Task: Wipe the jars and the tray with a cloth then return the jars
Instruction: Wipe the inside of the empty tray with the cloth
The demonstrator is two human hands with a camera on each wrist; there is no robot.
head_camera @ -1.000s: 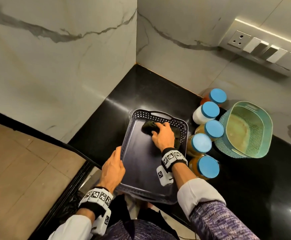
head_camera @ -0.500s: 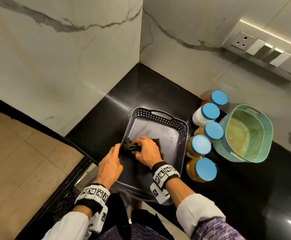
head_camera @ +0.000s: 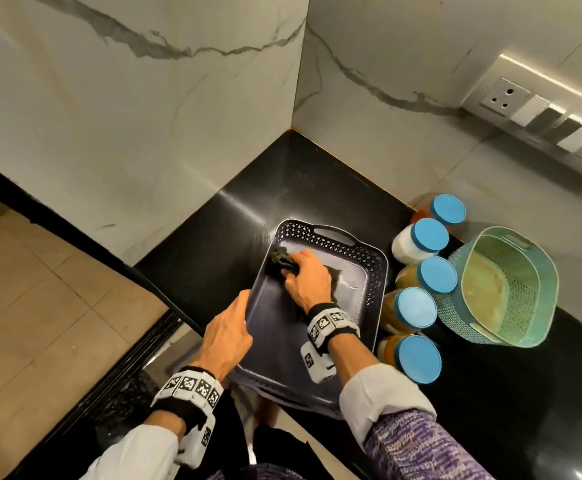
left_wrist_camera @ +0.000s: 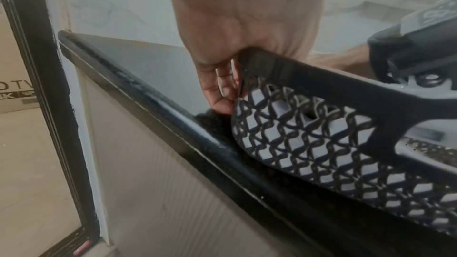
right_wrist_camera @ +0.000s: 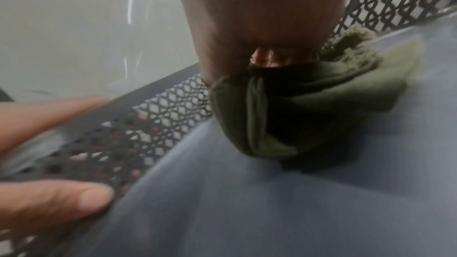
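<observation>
A dark grey tray (head_camera: 358, 327) with a perforated rim lies on the black counter, its near end over the counter's edge. My right hand (head_camera: 308, 278) grips a bunched dark green cloth (head_camera: 282, 261) and presses it on the tray's floor near the far left corner; the right wrist view shows the cloth (right_wrist_camera: 296, 108) crumpled under my fingers. My left hand (head_camera: 228, 336) grips the tray's left rim (left_wrist_camera: 321, 85), thumb inside, fingers under the edge. Several blue-lidded jars (head_camera: 416, 308) stand in a row just right of the tray.
A teal perforated basket (head_camera: 504, 289) stands right of the jars. Marble walls close the corner at the back and left. A switch panel (head_camera: 539, 116) is on the back wall. The counter's front edge (left_wrist_camera: 173, 124) runs under the tray; tiled floor lies beyond.
My right hand swept the cloth from the tray's far middle back toward me, then out again to the far left corner. My left hand has stayed on the left rim.
</observation>
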